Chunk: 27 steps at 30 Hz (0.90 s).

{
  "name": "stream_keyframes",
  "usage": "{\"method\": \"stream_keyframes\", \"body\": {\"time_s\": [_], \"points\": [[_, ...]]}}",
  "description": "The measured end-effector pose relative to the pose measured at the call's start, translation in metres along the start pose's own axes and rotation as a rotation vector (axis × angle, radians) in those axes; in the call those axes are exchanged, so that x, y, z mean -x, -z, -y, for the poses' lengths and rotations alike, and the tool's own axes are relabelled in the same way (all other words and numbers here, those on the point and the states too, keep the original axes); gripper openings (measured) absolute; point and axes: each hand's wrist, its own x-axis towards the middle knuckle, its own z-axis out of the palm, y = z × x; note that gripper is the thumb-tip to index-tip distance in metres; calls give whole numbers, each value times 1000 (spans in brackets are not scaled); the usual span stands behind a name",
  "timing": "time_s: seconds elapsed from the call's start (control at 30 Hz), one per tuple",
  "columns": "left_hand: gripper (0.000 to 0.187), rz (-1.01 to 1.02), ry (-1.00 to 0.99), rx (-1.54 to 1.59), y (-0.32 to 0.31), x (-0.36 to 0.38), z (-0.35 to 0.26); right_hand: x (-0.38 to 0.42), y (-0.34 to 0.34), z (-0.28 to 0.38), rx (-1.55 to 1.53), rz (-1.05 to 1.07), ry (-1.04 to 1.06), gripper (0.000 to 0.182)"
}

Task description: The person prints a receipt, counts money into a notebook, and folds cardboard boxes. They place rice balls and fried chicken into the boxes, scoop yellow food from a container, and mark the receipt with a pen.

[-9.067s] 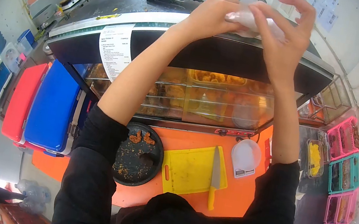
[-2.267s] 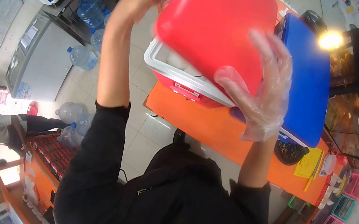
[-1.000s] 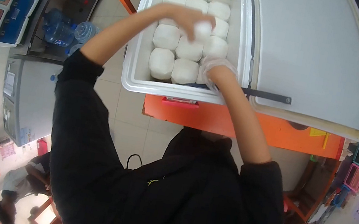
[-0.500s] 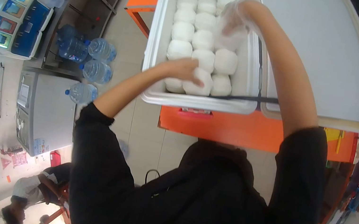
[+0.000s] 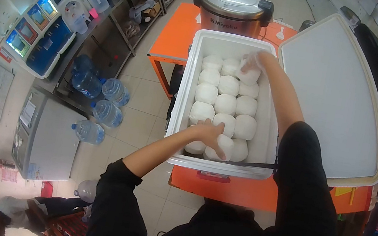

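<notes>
The lid [image 5: 335,103] is wide open now, so both grips reach into the white box [image 5: 211,165]. The right grip [image 5: 259,60], in a clear glove, is now clamped on a far white bundle [image 5: 250,77]. The left grip [image 5: 209,133] lies over a front bundle [image 5: 225,144]; I can't tell if it squeezes.

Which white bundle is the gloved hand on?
The white bundle at the far end of the right-hand column in the cooler: the gloved right hand is on it. The bare left hand is on the nearest bundle in the middle column.
</notes>
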Motion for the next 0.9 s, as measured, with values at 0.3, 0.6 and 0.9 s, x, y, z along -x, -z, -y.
{"method": "stream_keyframes", "body": {"time_s": [0.3, 0.6, 0.9], "points": [[107, 205, 47, 315, -3, -17, -2, 19, -38, 29, 218, 205, 75, 90], [108, 150, 145, 503, -6, -9, -18, 25, -66, -42, -695, 200, 643, 89], [94, 76, 110, 763, 2, 4, -35, 245, 92, 67, -1193, -957, 1061, 64]]}}
